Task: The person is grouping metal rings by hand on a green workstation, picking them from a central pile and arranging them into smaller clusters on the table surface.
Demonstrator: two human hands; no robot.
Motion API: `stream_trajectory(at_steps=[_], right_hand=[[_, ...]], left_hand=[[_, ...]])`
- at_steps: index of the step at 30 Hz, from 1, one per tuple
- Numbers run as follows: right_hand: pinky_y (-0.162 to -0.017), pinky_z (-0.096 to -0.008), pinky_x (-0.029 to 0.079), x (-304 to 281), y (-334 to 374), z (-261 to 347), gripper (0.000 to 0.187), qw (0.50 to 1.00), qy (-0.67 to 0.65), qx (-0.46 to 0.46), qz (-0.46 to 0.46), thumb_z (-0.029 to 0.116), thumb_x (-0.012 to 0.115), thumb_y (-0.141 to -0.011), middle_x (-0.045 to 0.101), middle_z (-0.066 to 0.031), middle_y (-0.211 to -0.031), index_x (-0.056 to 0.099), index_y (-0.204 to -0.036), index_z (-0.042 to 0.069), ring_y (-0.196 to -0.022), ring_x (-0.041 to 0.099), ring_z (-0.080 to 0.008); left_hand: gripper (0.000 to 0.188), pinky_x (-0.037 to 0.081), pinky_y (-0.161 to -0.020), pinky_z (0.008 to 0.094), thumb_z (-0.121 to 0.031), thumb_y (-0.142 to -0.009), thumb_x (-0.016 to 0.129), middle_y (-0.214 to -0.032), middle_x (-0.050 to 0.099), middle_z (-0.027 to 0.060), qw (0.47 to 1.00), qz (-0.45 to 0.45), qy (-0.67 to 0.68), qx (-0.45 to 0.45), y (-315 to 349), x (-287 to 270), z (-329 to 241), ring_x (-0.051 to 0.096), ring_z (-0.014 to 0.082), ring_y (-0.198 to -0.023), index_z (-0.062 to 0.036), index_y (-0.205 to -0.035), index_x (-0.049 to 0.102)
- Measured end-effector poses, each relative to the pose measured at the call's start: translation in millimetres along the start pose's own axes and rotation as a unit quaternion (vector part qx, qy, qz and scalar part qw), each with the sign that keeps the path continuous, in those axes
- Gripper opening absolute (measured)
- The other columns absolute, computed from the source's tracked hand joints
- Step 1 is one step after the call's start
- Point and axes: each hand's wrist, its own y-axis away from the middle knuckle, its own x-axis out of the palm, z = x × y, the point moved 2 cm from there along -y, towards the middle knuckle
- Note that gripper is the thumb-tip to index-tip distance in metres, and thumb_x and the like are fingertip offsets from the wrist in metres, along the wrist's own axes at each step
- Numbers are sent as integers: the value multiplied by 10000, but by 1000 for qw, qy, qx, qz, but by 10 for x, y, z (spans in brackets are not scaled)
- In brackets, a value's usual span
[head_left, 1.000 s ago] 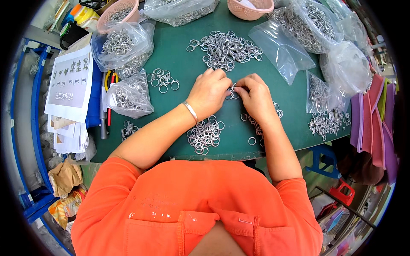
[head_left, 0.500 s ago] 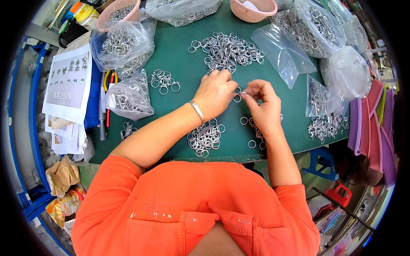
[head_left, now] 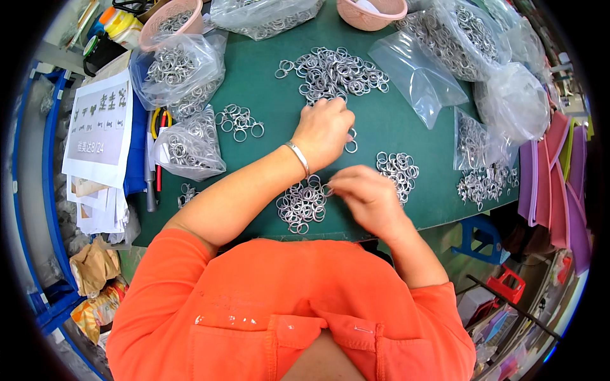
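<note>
Rings (head_left: 302, 206): metal-look; prob. light, stiff, slick; pinch by band.
Loc.: heaped on surface (head_left: 260, 168); one beside L hand.
L hand (head_left: 325, 130): fingers curled, hold unclear.
R hand (head_left: 363, 192): fingertips at nearest rings; grasp can't tell.

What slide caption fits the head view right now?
Left hand by the large ring pile, right hand beside a smaller pile on a green table.

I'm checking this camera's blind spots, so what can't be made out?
In the head view:
Left hand: some fingertips hidden by the hand itself.
Right hand: blurred; whether it holds anything can't be told.
Clear bag, top middle: cut off by the upper edge.
Far ring heap: underside hidden by its top layer.
</note>
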Motion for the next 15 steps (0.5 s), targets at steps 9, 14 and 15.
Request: stream_trajectory(at_steps=[9, 14, 15], right_hand=[[-702, -433, 510, -56, -294, -267, 148, 965, 217, 104, -108, 47, 695, -786, 612, -168, -859, 629, -913, 12, -800, 620, -356], [-695, -434, 511, -24, -291, -351, 137, 975, 162, 134, -73, 50, 714, -765, 625, -139, -812, 641, -878, 27, -765, 626, -353], [-681, -390, 522, -48, -286, -340, 138, 981, 116, 126, -89, 15, 718, -758, 645, -117, -813, 651, -877, 36, -755, 642, -313]], left_hand=[[63, 515, -690, 203, 13, -833, 701, -891, 673, 26, 884, 21, 424, -197, 173, -333, -7, 620, 58, -771, 15, -874, 653], [109, 547, -740, 238, 47, -840, 683, -890, 671, 59, 801, 5, 558, -218, 285, -413, -65, 655, 113, -816, 21, -935, 638], [109, 550, -741, 242, 47, -841, 682, -894, 673, 63, 790, 1, 573, -220, 305, -417, -68, 657, 117, -817, 21, -938, 639]])
